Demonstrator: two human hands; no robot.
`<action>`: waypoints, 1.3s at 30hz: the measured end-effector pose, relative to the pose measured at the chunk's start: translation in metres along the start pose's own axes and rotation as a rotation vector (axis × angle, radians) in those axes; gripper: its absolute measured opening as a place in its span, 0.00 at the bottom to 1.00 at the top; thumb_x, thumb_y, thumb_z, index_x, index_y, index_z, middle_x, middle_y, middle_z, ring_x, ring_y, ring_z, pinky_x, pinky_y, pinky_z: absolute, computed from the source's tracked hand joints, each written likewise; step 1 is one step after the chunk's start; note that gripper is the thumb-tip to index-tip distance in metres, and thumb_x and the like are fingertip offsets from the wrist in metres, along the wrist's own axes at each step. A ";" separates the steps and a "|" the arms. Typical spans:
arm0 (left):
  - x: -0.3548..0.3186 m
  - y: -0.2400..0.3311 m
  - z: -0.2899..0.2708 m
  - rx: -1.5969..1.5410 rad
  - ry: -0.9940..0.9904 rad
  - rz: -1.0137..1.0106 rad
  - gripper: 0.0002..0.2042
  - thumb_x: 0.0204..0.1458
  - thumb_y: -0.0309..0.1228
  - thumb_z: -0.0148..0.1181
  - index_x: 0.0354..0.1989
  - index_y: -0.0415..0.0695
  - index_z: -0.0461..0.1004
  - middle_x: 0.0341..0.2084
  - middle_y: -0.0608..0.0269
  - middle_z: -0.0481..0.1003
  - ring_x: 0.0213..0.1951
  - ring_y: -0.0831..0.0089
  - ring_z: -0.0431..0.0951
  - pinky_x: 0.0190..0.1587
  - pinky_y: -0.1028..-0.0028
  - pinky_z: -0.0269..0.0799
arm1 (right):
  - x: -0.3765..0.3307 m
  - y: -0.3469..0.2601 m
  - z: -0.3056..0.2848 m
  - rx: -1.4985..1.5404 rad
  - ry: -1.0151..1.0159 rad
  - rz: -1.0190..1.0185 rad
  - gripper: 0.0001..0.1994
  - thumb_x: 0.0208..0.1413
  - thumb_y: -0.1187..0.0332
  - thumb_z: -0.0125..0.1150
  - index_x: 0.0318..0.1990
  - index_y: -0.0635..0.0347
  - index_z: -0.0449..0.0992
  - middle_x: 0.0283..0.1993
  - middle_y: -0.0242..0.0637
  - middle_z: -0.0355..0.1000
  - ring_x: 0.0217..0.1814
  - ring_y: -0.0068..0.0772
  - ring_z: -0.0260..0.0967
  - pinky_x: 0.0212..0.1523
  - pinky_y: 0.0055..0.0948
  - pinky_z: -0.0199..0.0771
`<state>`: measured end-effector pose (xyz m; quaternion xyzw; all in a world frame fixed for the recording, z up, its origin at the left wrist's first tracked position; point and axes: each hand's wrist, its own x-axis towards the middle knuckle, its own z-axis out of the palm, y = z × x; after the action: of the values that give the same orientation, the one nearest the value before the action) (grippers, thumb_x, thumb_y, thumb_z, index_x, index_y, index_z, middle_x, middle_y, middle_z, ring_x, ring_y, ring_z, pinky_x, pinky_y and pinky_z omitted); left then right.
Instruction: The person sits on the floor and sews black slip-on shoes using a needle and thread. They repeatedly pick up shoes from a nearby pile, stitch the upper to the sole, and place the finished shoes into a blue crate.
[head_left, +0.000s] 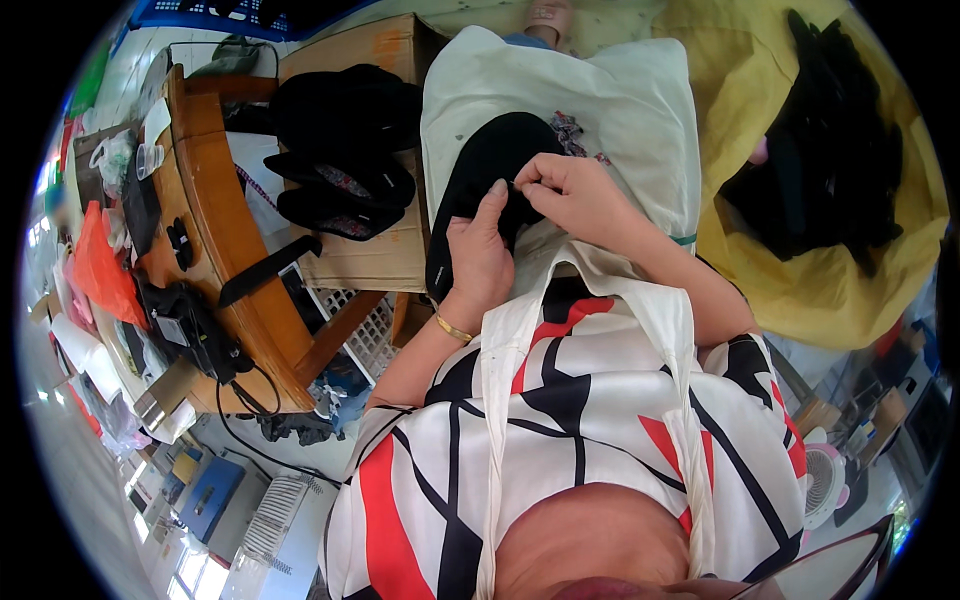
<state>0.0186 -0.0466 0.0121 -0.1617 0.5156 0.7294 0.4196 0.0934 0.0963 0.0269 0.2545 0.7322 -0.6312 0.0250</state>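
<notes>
A black fabric piece (505, 140), long and rounded at its far end, lies over the white cloth across my lap. It has a small pale label near its lower left end; whether it is a cap or a shoe part I cannot tell. My left hand (480, 250) grips it at the near side, thumb pointing up, the other fingers mostly hidden. Beside that thumb, my right hand (570, 195) is closed in a pinch at the fabric. What sits between its fingertips is too small to make out. A bit of patterned cloth (567, 130) shows beyond my right hand.
Several similar black pieces (345, 195) with patterned lining are stacked on a cardboard box (400, 262) to the left. Farther left stands a wooden table (215, 200) with a black device (190, 325). On the right, a yellow bag (850, 310) holds a black heap. White cloth (640, 90) spreads ahead.
</notes>
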 end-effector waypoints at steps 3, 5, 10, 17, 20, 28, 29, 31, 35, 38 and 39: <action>0.000 -0.004 0.003 0.020 -0.009 0.043 0.06 0.57 0.30 0.63 0.39 0.41 0.79 0.37 0.68 0.80 0.38 0.83 0.76 0.40 0.79 0.71 | -0.002 0.010 0.005 0.009 0.025 -0.057 0.06 0.59 0.71 0.55 0.40 0.64 0.73 0.25 0.29 0.67 0.27 0.17 0.58 0.28 0.23 0.62; 0.000 -0.001 0.006 0.010 0.017 0.036 0.06 0.57 0.31 0.64 0.36 0.42 0.79 0.34 0.70 0.79 0.34 0.85 0.75 0.35 0.80 0.69 | -0.005 0.018 0.009 0.009 0.058 -0.117 0.06 0.60 0.71 0.55 0.41 0.63 0.73 0.26 0.30 0.67 0.27 0.18 0.59 0.30 0.23 0.63; 0.008 -0.001 -0.007 0.061 0.049 -0.055 0.08 0.53 0.35 0.67 0.29 0.45 0.76 0.25 0.75 0.72 0.24 0.87 0.66 0.25 0.81 0.59 | -0.007 0.023 0.012 -0.004 0.091 -0.169 0.07 0.60 0.71 0.56 0.43 0.62 0.73 0.27 0.34 0.68 0.28 0.20 0.61 0.32 0.24 0.66; 0.002 0.011 0.012 0.008 0.074 -0.093 0.08 0.52 0.35 0.67 0.30 0.44 0.77 0.27 0.72 0.76 0.27 0.83 0.71 0.30 0.79 0.65 | -0.006 0.033 0.015 0.005 0.101 -0.210 0.07 0.60 0.72 0.56 0.45 0.62 0.72 0.29 0.34 0.69 0.28 0.22 0.62 0.33 0.24 0.67; 0.005 0.008 0.003 0.033 0.071 -0.099 0.08 0.54 0.33 0.65 0.34 0.42 0.78 0.31 0.70 0.78 0.32 0.82 0.74 0.35 0.78 0.68 | -0.006 0.033 0.018 -0.002 0.126 -0.223 0.06 0.61 0.72 0.55 0.44 0.62 0.71 0.28 0.34 0.69 0.28 0.22 0.62 0.32 0.24 0.67; -0.002 -0.010 0.002 0.203 -0.122 0.137 0.06 0.60 0.29 0.59 0.39 0.39 0.79 0.35 0.71 0.78 0.37 0.83 0.74 0.40 0.78 0.68 | -0.003 0.007 0.016 0.273 0.081 0.044 0.03 0.61 0.73 0.54 0.41 0.60 0.68 0.24 0.38 0.69 0.24 0.28 0.68 0.28 0.30 0.69; -0.002 -0.008 0.005 0.176 -0.153 0.166 0.07 0.61 0.29 0.59 0.39 0.39 0.79 0.35 0.71 0.78 0.37 0.83 0.73 0.41 0.78 0.68 | -0.004 0.005 0.011 0.118 0.097 -0.025 0.04 0.61 0.73 0.55 0.40 0.60 0.69 0.25 0.38 0.69 0.24 0.29 0.68 0.28 0.30 0.69; -0.012 -0.005 0.015 0.293 -0.139 0.252 0.07 0.61 0.29 0.59 0.38 0.38 0.78 0.34 0.73 0.77 0.36 0.83 0.72 0.40 0.78 0.68 | -0.008 0.002 -0.001 -0.192 0.130 -0.160 0.04 0.60 0.72 0.57 0.40 0.60 0.70 0.27 0.38 0.69 0.24 0.32 0.67 0.28 0.31 0.68; -0.001 -0.010 -0.002 0.563 -0.268 0.364 0.07 0.61 0.29 0.59 0.36 0.37 0.76 0.31 0.75 0.76 0.32 0.84 0.69 0.37 0.78 0.68 | -0.017 0.000 -0.011 -0.293 0.313 -0.409 0.04 0.58 0.72 0.60 0.38 0.61 0.73 0.31 0.38 0.70 0.26 0.36 0.68 0.29 0.31 0.68; 0.016 0.009 -0.002 1.019 -0.413 0.629 0.06 0.54 0.27 0.66 0.32 0.37 0.77 0.23 0.65 0.76 0.25 0.80 0.68 0.29 0.76 0.66 | -0.019 0.015 -0.011 -0.227 0.359 -0.495 0.05 0.58 0.71 0.61 0.38 0.61 0.74 0.32 0.37 0.69 0.27 0.34 0.69 0.29 0.30 0.68; 0.018 0.021 0.005 1.183 -0.480 0.697 0.06 0.52 0.26 0.67 0.33 0.37 0.77 0.23 0.63 0.76 0.24 0.80 0.68 0.28 0.77 0.66 | -0.018 0.021 -0.012 -0.222 0.433 -0.560 0.04 0.59 0.71 0.60 0.38 0.61 0.74 0.32 0.37 0.70 0.27 0.33 0.70 0.28 0.28 0.68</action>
<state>-0.0075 -0.0365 0.0158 0.4303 0.7390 0.4351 0.2818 0.1212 0.1032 0.0172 0.1676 0.8259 -0.4618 -0.2768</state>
